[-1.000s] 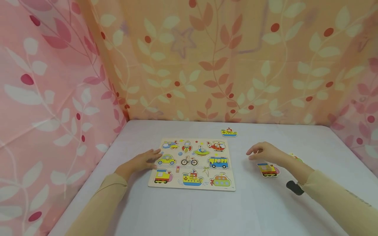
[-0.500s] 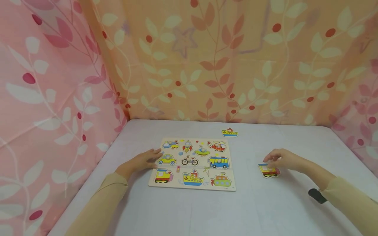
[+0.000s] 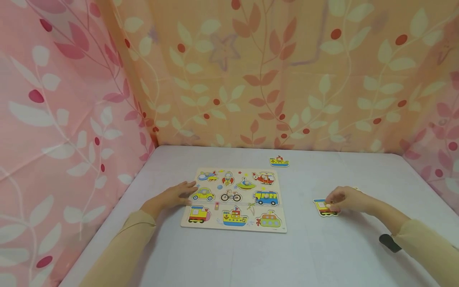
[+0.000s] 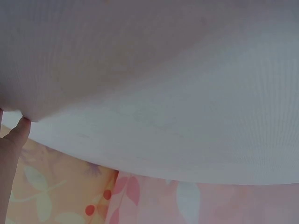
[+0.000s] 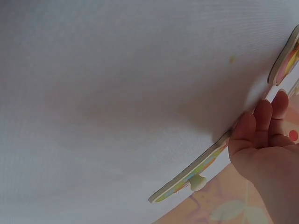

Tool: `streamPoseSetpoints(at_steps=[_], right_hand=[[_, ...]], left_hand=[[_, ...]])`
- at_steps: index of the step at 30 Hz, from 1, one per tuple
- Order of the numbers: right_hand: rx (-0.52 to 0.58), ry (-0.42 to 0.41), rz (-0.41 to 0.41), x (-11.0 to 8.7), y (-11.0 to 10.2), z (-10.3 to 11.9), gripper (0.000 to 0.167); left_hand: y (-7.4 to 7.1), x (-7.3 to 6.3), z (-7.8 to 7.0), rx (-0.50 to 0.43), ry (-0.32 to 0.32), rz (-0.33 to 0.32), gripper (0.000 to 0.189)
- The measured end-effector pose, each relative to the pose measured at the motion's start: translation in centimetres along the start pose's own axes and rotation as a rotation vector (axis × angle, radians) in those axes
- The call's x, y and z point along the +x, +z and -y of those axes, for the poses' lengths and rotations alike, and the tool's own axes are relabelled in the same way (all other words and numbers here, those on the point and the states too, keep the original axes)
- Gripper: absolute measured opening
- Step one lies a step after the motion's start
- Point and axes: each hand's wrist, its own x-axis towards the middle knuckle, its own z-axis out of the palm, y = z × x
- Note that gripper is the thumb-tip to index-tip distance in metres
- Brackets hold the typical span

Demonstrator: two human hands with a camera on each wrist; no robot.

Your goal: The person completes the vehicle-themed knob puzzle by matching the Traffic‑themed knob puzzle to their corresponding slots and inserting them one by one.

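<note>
My right hand pinches the knob of a train puzzle piece, which lies flat on the table right of the board. In the right wrist view the curled fingers sit between this piece at the right edge and a green knobbed piece. My left hand rests on the left edge of the wooden puzzle board, fingers loosely extended. Pieces with knobs fill the board's upper rows; its bottom row shows printed train, ship and submarine shapes. Beyond the board lies a ship piece.
A white cloth covers the table. Floral curtains stand close behind it and along both sides. A black rounded object shows beneath the right sleeve. The green piece is mostly hidden behind my right hand in the head view.
My right hand has moved right and down onto the train piece, its fingers closing at the knob. The left hand and the board stay in place.
</note>
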Motion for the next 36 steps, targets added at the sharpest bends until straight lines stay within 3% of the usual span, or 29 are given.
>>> streamPoseSetpoints(at_steps=[11, 17, 26, 36], right_hand=[[-0.074, 0.001, -0.035, 0.3, 0.3, 0.2, 0.019], [-0.013, -0.006, -0.041, 0.2, 0.6, 0.8, 0.018], [-0.054, -0.017, -0.064, 1.2, 1.8, 3.7, 0.017], [-0.025, -0.014, -0.049, 2.5, 3.6, 6.9, 0.015]], left_hand=[[0.1, 0.2, 0.2, -0.007, 0.006, -0.005, 0.064], [0.1, 0.2, 0.3, -0.013, -0.011, -0.01, 0.065], [0.4, 0.3, 0.4, -0.019, -0.024, -0.006, 0.064], [0.3, 0.1, 0.4, -0.018, -0.011, -0.017, 0.064]])
